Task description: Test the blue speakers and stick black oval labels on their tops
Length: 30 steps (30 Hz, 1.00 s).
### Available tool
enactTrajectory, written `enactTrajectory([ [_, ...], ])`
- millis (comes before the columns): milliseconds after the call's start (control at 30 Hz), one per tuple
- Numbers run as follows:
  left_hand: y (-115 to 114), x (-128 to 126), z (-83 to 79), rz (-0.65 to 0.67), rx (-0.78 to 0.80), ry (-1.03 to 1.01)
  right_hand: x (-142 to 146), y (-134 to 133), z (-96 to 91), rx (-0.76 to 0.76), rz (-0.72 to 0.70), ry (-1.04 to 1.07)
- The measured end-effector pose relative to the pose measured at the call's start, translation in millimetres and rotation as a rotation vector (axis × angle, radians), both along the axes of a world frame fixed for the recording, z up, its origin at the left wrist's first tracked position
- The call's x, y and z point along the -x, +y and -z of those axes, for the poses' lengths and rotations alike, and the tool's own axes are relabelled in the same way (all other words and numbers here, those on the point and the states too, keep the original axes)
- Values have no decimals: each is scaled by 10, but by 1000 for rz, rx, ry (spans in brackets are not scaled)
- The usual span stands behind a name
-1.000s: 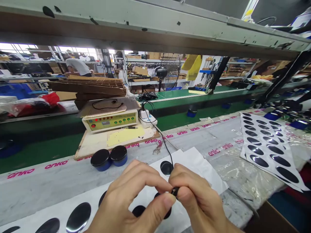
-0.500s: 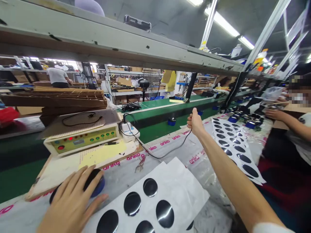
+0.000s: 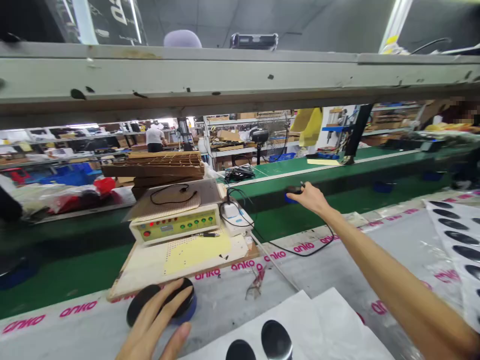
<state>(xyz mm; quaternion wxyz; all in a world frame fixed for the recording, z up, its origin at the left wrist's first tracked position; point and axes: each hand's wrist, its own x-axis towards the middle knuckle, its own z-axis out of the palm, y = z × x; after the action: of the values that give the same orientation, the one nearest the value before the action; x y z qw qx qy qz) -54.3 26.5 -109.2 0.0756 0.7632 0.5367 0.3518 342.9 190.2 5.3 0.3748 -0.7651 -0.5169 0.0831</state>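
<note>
My left hand (image 3: 159, 320) lies with fingers spread over two round black-topped pieces at the near edge of the bench. The right one of these pieces (image 3: 185, 302) has a blue side; the left one (image 3: 140, 302) shows mostly its black top. Out over the green conveyor belt (image 3: 270, 220), my right hand (image 3: 313, 197) has its thumb and fingers closed on the edge of a blue round piece with a dark top (image 3: 291, 194). Below my right forearm loops a black cable (image 3: 300, 253); its end is hidden. White sheets with black round stickers (image 3: 276, 339) lie nearest me.
A control box with lit buttons (image 3: 176, 225) sits on a board left of centre, beside a white power strip (image 3: 236, 220). Another sticker sheet (image 3: 446, 235) lies at right. More blue pieces (image 3: 382, 186) ride the belt. A long shelf beam (image 3: 225, 80) crosses overhead.
My view has turned left. My right hand has gone from a raised fist above the bench edge to the blue piece on the belt. My left hand stays over the two round pieces.
</note>
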Motion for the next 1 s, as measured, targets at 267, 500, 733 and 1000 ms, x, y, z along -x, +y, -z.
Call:
enactTrajectory([
  [267,-644,-663,-1008,361,762,-1221,1442,-1795,-294,-99,-1117,142],
  [500,-1047,-269,-1016,398,1090,-1702,1610,-2362,-112,-299,-1164,-6],
  [733,-1150,-157,-948,436,989,-1737,1923,-2512,-119,-298,-1209,-3],
  [1000,-1262,-137,-837,154,677,-1381,1939,-2524,-73,-347,-1166,-323],
])
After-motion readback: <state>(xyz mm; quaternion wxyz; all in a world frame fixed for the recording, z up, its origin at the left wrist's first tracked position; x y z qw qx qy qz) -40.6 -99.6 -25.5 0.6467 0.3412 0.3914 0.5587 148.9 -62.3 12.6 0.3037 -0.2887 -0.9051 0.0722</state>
